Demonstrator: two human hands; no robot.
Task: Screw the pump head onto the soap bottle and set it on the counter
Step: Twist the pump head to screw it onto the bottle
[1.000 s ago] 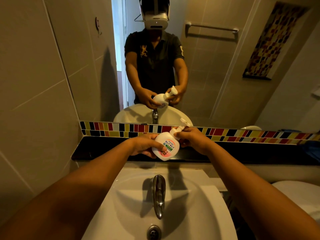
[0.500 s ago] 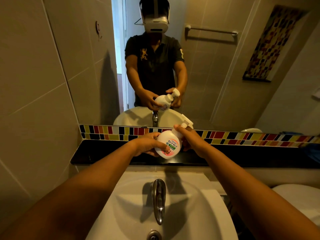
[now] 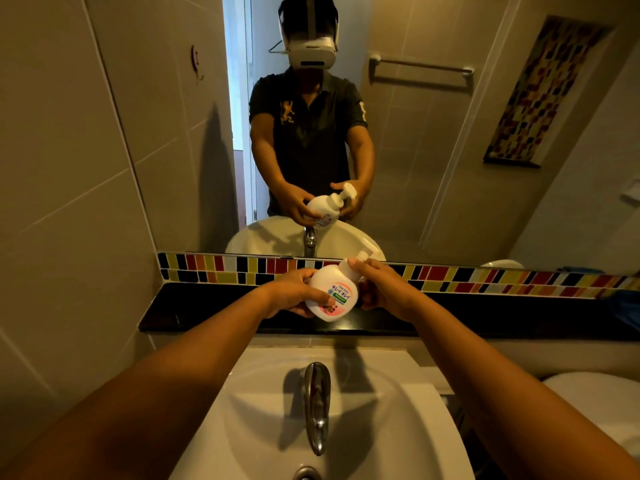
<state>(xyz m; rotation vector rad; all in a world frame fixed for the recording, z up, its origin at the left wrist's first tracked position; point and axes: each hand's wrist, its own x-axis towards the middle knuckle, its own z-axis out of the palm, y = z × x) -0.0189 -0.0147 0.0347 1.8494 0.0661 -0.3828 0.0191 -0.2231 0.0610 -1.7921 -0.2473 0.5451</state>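
White plastic in your grip: the soap bottle, tilted with its neck leaning up and to the right, label upside down toward you.
Your left hand: wrapped around the bottle's body from the left, thumb lying across the front near the label, fingers curled behind it.
Your right hand: closed on the neck of the bottle, thumb and fingertips pinching the collar of the pump head.
Pump head: seated on the bottle's neck, its nozzle poking up and to the right past your fingers; how far it is threaded down you cannot tell from here.
Where the bottle is: held in the air between both hands, above the black counter and not touching it.
Behind the counter: a strip of coloured mosaic tiles under the mirror.
In the mirror: your reflection holding the same bottle in both hands.
Below your arms: the white sink, with a chrome faucet at its centre.
Far right: a white toilet lid, partly cut off.
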